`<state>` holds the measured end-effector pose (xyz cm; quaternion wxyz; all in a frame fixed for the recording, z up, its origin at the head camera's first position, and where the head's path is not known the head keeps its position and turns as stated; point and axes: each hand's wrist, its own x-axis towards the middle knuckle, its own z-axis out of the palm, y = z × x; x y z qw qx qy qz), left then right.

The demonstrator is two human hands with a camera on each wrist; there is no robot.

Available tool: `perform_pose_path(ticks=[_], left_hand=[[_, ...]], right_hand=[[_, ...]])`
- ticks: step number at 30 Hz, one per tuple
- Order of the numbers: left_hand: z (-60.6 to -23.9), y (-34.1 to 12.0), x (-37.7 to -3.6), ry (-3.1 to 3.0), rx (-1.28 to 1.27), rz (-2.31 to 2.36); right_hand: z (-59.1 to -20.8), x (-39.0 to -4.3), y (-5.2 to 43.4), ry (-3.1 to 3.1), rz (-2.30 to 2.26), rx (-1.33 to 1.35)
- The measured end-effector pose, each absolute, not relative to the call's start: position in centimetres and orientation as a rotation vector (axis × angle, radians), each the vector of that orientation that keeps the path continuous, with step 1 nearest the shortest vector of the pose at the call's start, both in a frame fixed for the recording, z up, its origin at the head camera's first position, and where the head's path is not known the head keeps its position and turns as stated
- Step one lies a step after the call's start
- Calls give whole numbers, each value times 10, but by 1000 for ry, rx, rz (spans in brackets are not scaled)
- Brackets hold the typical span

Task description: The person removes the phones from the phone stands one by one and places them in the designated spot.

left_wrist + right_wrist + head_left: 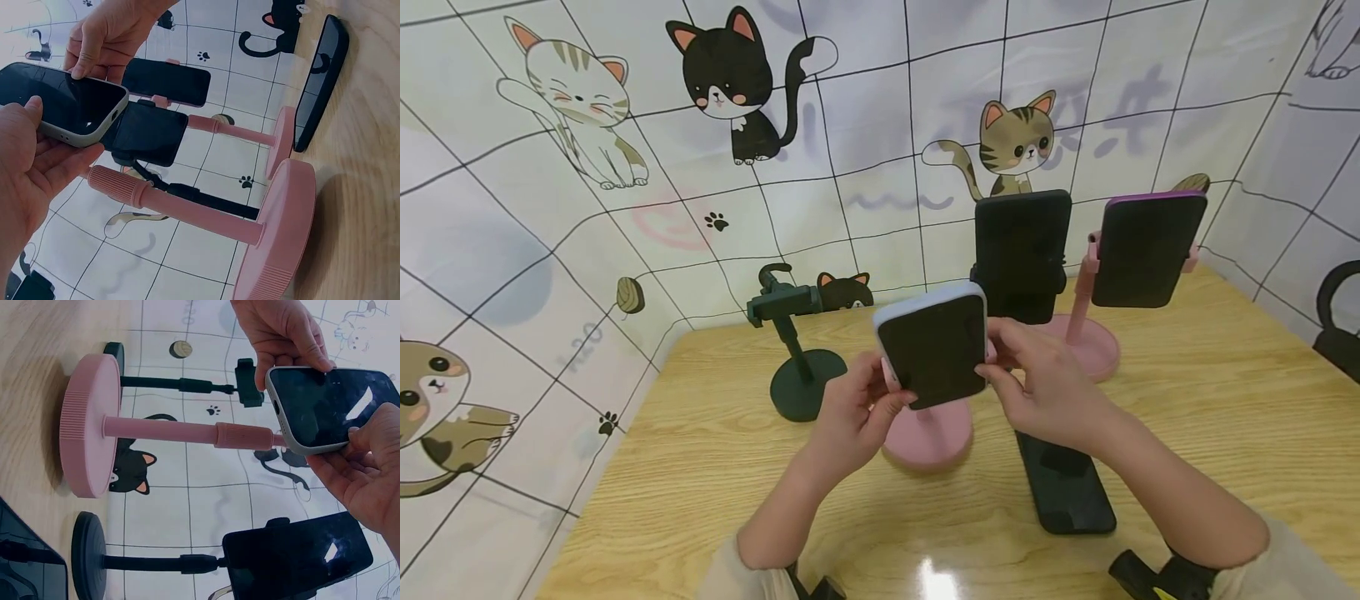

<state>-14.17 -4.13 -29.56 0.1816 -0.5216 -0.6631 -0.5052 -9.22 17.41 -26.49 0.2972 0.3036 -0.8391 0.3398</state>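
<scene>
A phone in a pale case (934, 350) sits tilted at the top of a pink phone stand (928, 442), dark screen facing me. Pink clamp arms show at both its sides. My left hand (857, 412) grips its left edge, thumb at the lower front corner. On the opposite edge, my right hand (1048, 383) pinches it between thumb and fingers. In the right wrist view, the stand's ribbed collar (244, 435) is just below the phone (337, 409); the phone hides the holder behind it.
A dark green stand (805, 379) with a bare holder is at the left. Behind my right hand, a black phone (1022, 258) is on a black stand, and another phone (1150, 250) on a pink stand (1093, 346). One more phone (1067, 492) lies on the wooden table (700, 500).
</scene>
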Motion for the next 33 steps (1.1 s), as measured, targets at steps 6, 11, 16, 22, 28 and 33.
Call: perform_pose_path(ticks=[6,11,16,22,28,33], left_hand=[[-299,-39,-138,-1888,-1478,-1404],[-301,-40,-136,-1878,-1482,-1419],[-306,-42,-133,-1841,-1518,-1424],[-310,-44,-130,-1820,-1564,-1423],[-311,-45,-130,-1810,-1597,-1446],[-311,-45,-131,-1806,-1599,-1468]], right_hand=[[-269,-90,176,-2237,936,813],[-272,-91,177,-2225,942,837],[-274,-89,178,-2198,958,888],[-276,-86,178,-2185,1004,948],[-279,-83,178,-2182,1028,944],[-280,-83,177,-2194,1052,928]])
